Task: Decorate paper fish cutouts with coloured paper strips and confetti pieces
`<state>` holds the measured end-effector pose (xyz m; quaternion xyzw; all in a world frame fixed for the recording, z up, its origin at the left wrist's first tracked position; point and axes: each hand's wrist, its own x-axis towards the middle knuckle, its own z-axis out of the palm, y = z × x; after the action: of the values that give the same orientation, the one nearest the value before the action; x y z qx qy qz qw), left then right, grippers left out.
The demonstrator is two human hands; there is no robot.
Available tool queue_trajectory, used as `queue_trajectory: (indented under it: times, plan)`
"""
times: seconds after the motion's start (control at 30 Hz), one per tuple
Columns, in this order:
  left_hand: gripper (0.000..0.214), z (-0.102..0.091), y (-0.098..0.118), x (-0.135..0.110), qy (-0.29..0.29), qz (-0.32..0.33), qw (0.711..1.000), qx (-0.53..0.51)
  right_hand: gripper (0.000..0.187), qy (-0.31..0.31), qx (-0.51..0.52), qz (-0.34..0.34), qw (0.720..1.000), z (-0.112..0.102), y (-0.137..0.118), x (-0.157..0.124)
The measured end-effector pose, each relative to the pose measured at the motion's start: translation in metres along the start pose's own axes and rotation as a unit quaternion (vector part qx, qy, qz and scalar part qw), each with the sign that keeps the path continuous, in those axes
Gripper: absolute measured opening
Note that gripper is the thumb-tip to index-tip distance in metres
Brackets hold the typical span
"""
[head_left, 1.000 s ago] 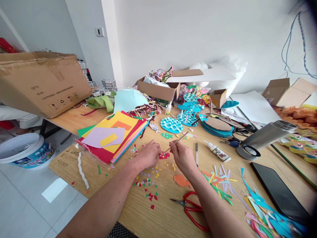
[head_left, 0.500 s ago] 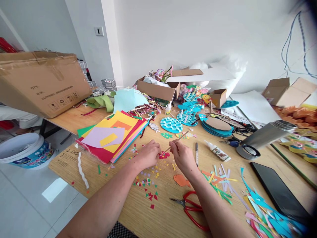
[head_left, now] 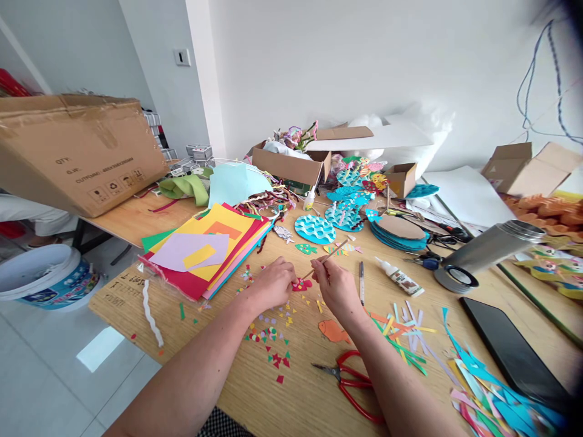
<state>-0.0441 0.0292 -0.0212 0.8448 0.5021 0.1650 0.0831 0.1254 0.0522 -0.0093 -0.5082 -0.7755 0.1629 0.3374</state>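
Note:
My right hand (head_left: 334, 284) pinches a thin wooden stick (head_left: 328, 254), its lower tip down at a small red paper fish (head_left: 302, 285) with coloured dots. At that fish's left edge, the fingers of my left hand (head_left: 274, 283) are closed and hold it against the table. Small cut dots and triangles (head_left: 268, 334) lie scattered below. An orange paper fish (head_left: 332, 331) rests under my right wrist, with red-handled scissors (head_left: 348, 379) nearer to me. Beyond my hands are a green paper fish (head_left: 306, 249) and a blue wavy-patterned oval (head_left: 315, 229).
Coloured paper sheets (head_left: 204, 255) are stacked at left. To the right lie a pen (head_left: 362, 283), a glue bottle (head_left: 401, 277), paper strips (head_left: 410, 331), a phone (head_left: 510, 346) and a metal flask (head_left: 496, 252). A large carton (head_left: 82, 152) stands at the far left.

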Motion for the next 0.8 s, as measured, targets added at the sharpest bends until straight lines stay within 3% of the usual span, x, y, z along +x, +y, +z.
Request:
queue_trajectory:
  times: [0.8]
  plan:
    - [0.022, 0.0009, 0.0075, -0.0016, -0.013, 0.029, 0.997, 0.073, 0.034, 0.004, 0.039, 0.032, 0.999, -0.0039, -0.0019, 0.0011]
